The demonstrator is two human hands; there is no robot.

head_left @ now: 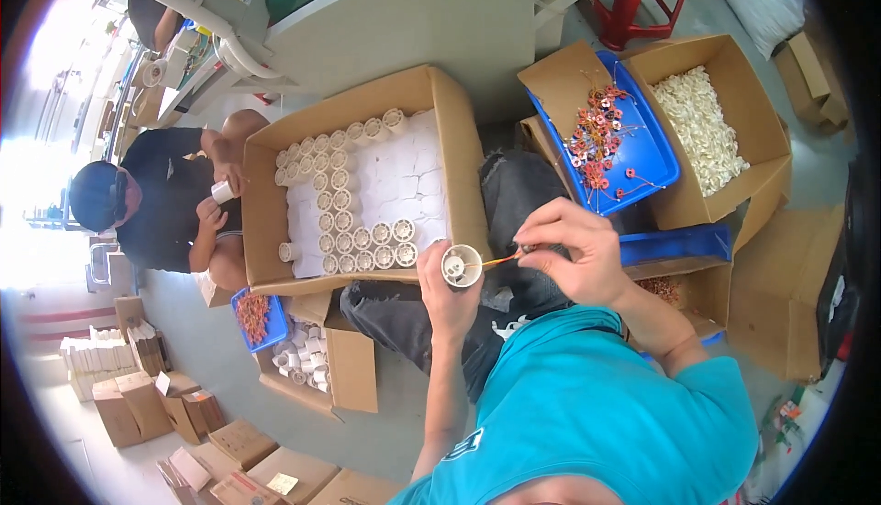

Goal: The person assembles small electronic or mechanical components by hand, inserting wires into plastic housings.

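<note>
My left hand (447, 308) is wrapped round a white cup-shaped plastic housing (451, 254), its open mouth turned up. Orange wires (498, 261) stretch from inside that housing to my right hand (580, 253). My right thumb and fingertips pinch the wire end, where a small part is mostly hidden. Just beyond my left hand stands a big cardboard box (462, 152). White round housings (343, 200) stand in rows inside it, on a white layered surface. To the right, a blue tray (656, 161) carries a tangle of small red and orange wired parts (596, 138).
A carton of small white pieces (699, 124) stands right of the tray. A co-worker (170, 198) at left holds another white housing (223, 192). A smaller blue tray (278, 326) rests by a carton of white parts (307, 358). A red stool (638, 10) stands at the back.
</note>
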